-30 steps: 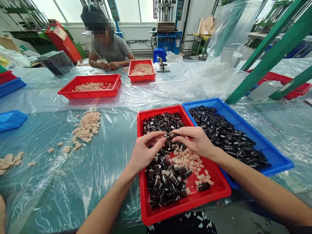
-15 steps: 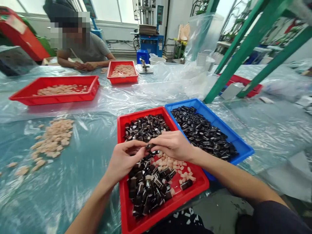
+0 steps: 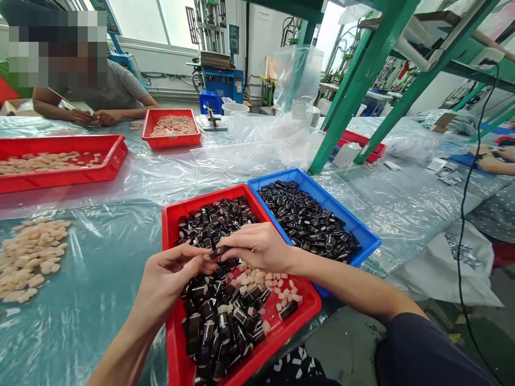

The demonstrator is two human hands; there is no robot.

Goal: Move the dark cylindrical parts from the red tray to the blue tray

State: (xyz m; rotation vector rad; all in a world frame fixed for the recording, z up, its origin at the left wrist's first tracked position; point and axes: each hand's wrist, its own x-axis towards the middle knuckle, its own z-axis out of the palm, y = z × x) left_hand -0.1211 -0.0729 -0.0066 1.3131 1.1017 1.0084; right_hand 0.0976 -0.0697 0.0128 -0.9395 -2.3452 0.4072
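Over the near red tray [image 3: 317, 308], my two hands meet at one small, dark, glossy piece [image 3: 219, 251]. My left hand [image 3: 171, 276] is closed, thumb and fingertips pinching its left end. From the other side my right hand [image 3: 259, 247] grips the piece between thumb and bent fingers, hiding part of it. Below them, many similar black pieces [image 3: 209, 321] fill the tray's left and far parts. Small pale beige bits [image 3: 261, 279] lie to their right on the tray floor. A blue tray [image 3: 368, 244] full of black pieces [image 3: 309, 220] adjoins on the right.
Loose beige pieces [image 3: 32, 257] are heaped on the plastic-covered table at left. Two red trays [image 3: 116, 161] [image 3: 173, 140] of beige pieces stand farther back, near a seated person [image 3: 120, 88]. Green metal posts [image 3: 341, 123] rise at right, and a black cable [image 3: 462, 225] hangs there.
The view has swung to the right, so the trays and heap appear farther left. Both hands keep hold of the small dark piece, which now shows more plainly between the fingertips.
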